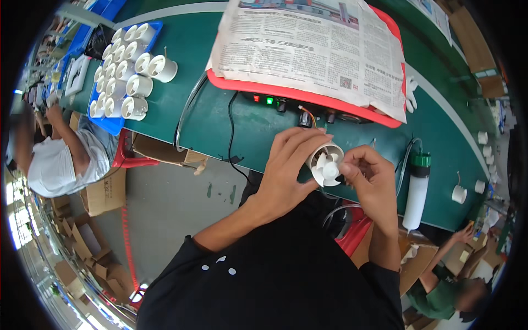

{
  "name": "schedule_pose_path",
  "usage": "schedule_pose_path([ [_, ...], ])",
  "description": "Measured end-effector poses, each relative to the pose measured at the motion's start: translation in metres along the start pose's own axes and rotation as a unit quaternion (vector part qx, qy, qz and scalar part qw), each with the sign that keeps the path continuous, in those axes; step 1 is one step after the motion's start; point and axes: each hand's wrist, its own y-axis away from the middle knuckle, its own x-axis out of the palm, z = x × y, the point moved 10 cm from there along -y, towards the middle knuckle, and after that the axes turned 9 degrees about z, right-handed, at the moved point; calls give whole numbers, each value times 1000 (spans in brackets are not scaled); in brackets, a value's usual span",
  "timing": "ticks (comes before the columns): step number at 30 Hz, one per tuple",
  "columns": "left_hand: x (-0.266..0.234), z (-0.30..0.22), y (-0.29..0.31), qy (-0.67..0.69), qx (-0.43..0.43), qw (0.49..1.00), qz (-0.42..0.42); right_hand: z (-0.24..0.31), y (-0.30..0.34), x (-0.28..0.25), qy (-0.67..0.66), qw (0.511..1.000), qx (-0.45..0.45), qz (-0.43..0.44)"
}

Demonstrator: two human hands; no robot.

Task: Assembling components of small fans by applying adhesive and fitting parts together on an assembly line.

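Observation:
A short white round housing is gripped by my left hand, with the fingers over its far side and the thumb below it. At the open mouth of this housing sits a white fan impeller with several curved blades, facing up toward me. The thumb and bent fingers of my right hand are closed at the impeller's right edge. How deep the impeller sits in the housing I cannot tell. Thin coloured wires rise just behind the left fingers.
A newspaper-covered red tray rests above a black control box on the green table. Many white housings fill a blue tray at the left. A white bottle with a green cap stands right. Two co-workers sit at either side.

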Motion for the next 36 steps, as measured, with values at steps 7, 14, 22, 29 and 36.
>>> schedule_pose_path([
  [7, 16, 6, -7, 7, -11, 999, 50, 18, 0, -12, 149, 986, -24, -66],
  [14, 27, 18, 1, 23, -49, 997, 64, 19, 6, -10, 233, 968, -39, -82],
  [22, 31, 3, -1, -27, 1, 996, 87, 41, 22, 4, 390, 912, -124, -4],
  [29, 17, 5, -5, -4, 1, 999, 34, 85, 47, -16, 208, 950, -222, -73],
  [36, 1, 10, 18, 2, 48, 999, 8, -13, 67, -58, 278, 947, -46, -155],
])
